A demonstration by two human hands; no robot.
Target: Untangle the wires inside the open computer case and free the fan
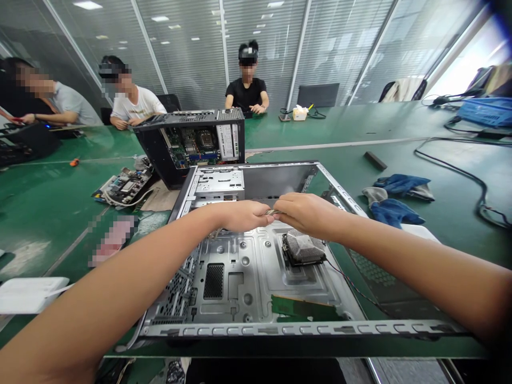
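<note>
Above the open computer case (276, 329), my left hand (246, 215) and my right hand (310, 210) meet with fingers closed. Between their fingertips runs a short piece of light, twisted cable (272, 212); the rest of it is hidden. Just below my right hand, a CPU cooler (304, 246) with metal fins sits on the case floor, its thin wires trailing right. Green memory sticks (302, 308) lie near the front edge inside the case. Behind my left hand is the silver drive cage (220, 181).
A second computer case (190, 138) stands upright behind, with a motherboard (126, 186) left of it. Blue-grey gloves (400, 197) and a black cable (476, 184) lie right. A white box-like device (32, 294) sits left. Several people sit across the green table (420, 125).
</note>
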